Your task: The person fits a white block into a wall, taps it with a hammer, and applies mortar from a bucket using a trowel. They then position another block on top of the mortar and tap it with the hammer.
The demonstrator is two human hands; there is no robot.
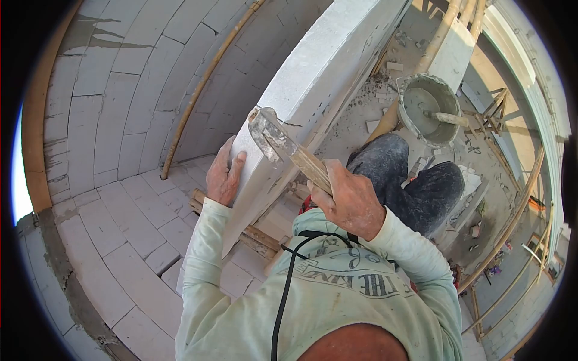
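My right hand is closed around the wooden handle of a worn hammer. Its mortar-crusted metal head lies over the end of a row of pale blocks. Against the near block of this row, my left hand lies with thumb and fingers apart, just left of the hammer head. The block's top face is light and dusty. A longer white block continues the row toward the upper right, with a dark joint between the two beside the hammer head.
A mortar-coated bucket stands at the right, with a wooden-handled tool in it. A bamboo pole leans along the block wall on the left. Rubble lies on the floor, and wooden poles cross below the row.
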